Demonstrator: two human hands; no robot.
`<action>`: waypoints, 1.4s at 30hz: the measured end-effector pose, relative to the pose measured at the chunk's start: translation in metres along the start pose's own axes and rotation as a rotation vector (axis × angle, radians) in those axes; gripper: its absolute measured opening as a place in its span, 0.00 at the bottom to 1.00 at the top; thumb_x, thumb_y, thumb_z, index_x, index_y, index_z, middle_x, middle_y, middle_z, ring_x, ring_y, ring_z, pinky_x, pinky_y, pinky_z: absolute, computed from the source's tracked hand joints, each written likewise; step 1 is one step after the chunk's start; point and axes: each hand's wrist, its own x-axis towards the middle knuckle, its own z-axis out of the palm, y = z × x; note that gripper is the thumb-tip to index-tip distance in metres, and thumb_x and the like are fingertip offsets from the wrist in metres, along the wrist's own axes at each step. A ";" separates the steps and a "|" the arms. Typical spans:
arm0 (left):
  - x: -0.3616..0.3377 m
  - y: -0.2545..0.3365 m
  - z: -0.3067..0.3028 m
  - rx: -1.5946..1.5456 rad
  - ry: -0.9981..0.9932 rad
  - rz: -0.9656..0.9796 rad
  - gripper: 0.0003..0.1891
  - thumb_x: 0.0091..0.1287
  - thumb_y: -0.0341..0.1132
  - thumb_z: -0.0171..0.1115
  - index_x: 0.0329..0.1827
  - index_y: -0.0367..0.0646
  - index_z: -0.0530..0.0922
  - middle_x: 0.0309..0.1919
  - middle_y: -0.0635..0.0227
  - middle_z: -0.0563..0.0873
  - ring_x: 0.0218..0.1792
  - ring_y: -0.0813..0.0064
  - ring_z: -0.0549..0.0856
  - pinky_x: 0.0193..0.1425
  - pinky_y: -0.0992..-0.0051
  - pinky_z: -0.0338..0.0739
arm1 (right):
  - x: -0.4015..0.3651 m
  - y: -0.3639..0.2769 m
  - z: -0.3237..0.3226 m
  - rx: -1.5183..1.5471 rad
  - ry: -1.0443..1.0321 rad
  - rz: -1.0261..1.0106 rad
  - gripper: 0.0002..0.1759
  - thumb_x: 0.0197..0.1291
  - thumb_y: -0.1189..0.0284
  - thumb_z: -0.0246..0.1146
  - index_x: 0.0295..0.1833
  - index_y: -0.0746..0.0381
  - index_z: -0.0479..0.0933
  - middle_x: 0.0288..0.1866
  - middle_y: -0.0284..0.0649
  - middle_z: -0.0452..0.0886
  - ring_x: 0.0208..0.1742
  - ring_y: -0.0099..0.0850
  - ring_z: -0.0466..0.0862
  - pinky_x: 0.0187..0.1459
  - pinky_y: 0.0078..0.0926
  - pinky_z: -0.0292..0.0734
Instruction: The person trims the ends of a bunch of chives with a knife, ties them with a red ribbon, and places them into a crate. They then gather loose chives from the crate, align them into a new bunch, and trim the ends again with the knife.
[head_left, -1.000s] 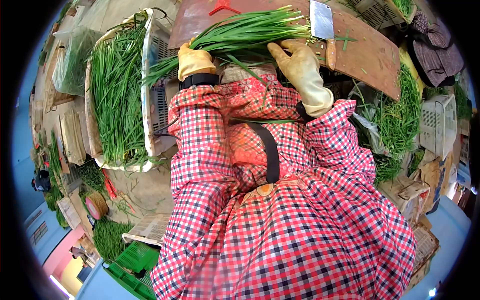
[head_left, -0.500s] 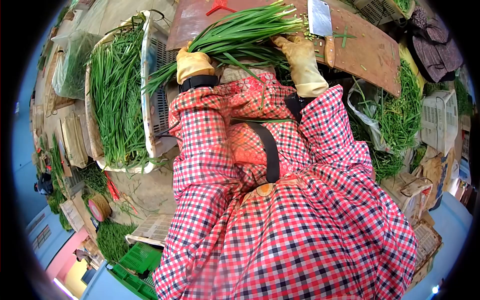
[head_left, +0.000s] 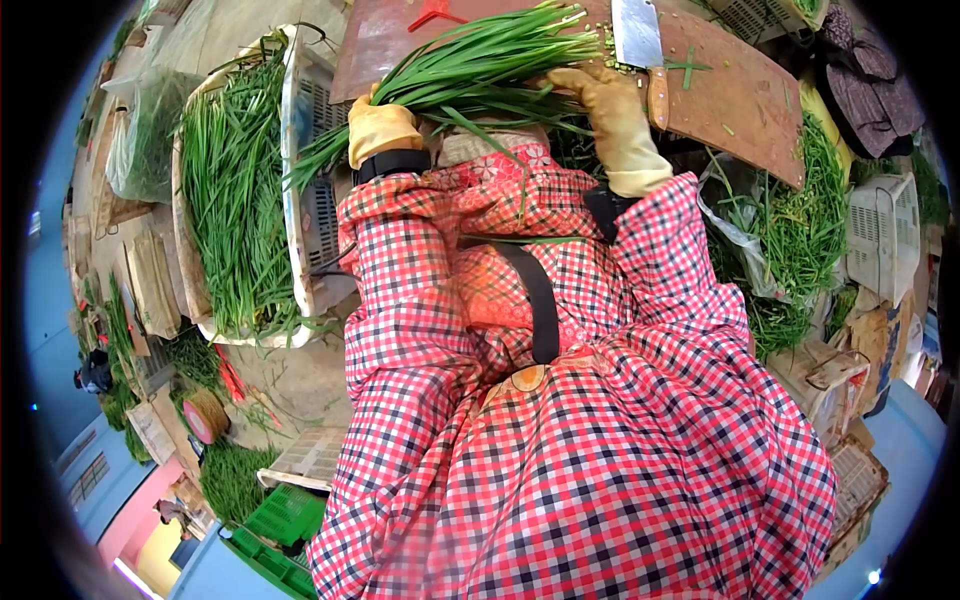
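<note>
A thick bundle of long green leafy stalks [head_left: 480,62] lies across the near edge of the reddish board [head_left: 740,125], its pale cut ends pointing right. My left hand [head_left: 383,130], in a yellowish glove, is closed round the leafy end at the left. My right hand [head_left: 597,105], gloved too, is at the right below the pale ends; its fingertips are partly hidden by the stalks, so its grip is unclear. A cleaver [head_left: 637,35] with a wooden handle rests on the board just right of the bundle, among small cut bits.
A white crate [head_left: 297,190] full of green stalks stands at the left, beside a clear plastic bag [head_left: 155,140]. Loose greens [head_left: 800,235] are heaped at the right near a white basket [head_left: 880,240]. A green crate [head_left: 285,520] sits at the lower left.
My right forearm has shifted slightly right, and its hand has turned a little at the pale ends. My left hand has moved slightly left, still on the bundle.
</note>
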 end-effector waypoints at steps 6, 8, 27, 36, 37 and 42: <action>-0.008 0.008 -0.015 -0.136 -0.045 0.010 0.21 0.58 0.25 0.65 0.57 0.35 0.79 0.42 0.53 0.89 0.45 0.63 0.89 0.49 0.71 0.80 | -0.036 -0.041 -0.076 0.366 -0.496 -0.365 0.13 0.71 0.67 0.55 0.43 0.60 0.84 0.50 0.44 0.87 0.55 0.36 0.85 0.64 0.36 0.76; -0.016 0.018 -0.020 -0.161 -0.042 0.013 0.22 0.58 0.23 0.64 0.58 0.35 0.78 0.43 0.53 0.89 0.46 0.63 0.89 0.49 0.71 0.80 | -0.046 -0.038 -0.119 0.358 -0.599 -0.111 0.09 0.67 0.71 0.59 0.46 0.61 0.83 0.52 0.43 0.86 0.57 0.37 0.84 0.65 0.37 0.75; 0.026 0.018 -0.010 -1.373 -0.138 -0.100 0.15 0.73 0.44 0.50 0.33 0.47 0.79 0.34 0.69 0.84 0.36 0.66 0.82 0.45 0.65 0.79 | -0.094 -0.059 0.001 -1.103 -0.105 -0.910 0.04 0.52 0.67 0.60 0.32 0.55 0.78 0.27 0.32 0.75 0.32 0.30 0.76 0.34 0.31 0.69; 0.030 0.045 -0.025 -1.635 -0.160 -0.111 0.16 0.72 0.51 0.53 0.31 0.53 0.77 0.27 0.77 0.82 0.29 0.77 0.80 0.36 0.76 0.76 | -0.095 -0.020 -0.098 -0.608 0.168 -0.360 0.13 0.65 0.67 0.61 0.51 0.63 0.82 0.44 0.43 0.86 0.45 0.40 0.86 0.48 0.31 0.81; 0.024 0.050 -0.029 -1.598 -0.167 -0.059 0.15 0.72 0.49 0.55 0.29 0.54 0.76 0.25 0.79 0.80 0.27 0.79 0.79 0.35 0.76 0.75 | -0.079 -0.040 -0.101 -0.496 0.126 -0.265 0.17 0.65 0.66 0.63 0.57 0.61 0.79 0.50 0.43 0.85 0.51 0.38 0.85 0.52 0.30 0.80; 0.018 0.062 -0.037 -1.957 -0.629 0.116 0.12 0.69 0.39 0.60 0.26 0.53 0.72 0.18 0.81 0.75 0.25 0.81 0.76 0.37 0.77 0.74 | -0.021 -0.104 -0.072 -0.210 -0.144 -0.466 0.28 0.63 0.67 0.68 0.68 0.56 0.72 0.63 0.41 0.79 0.61 0.33 0.80 0.62 0.30 0.75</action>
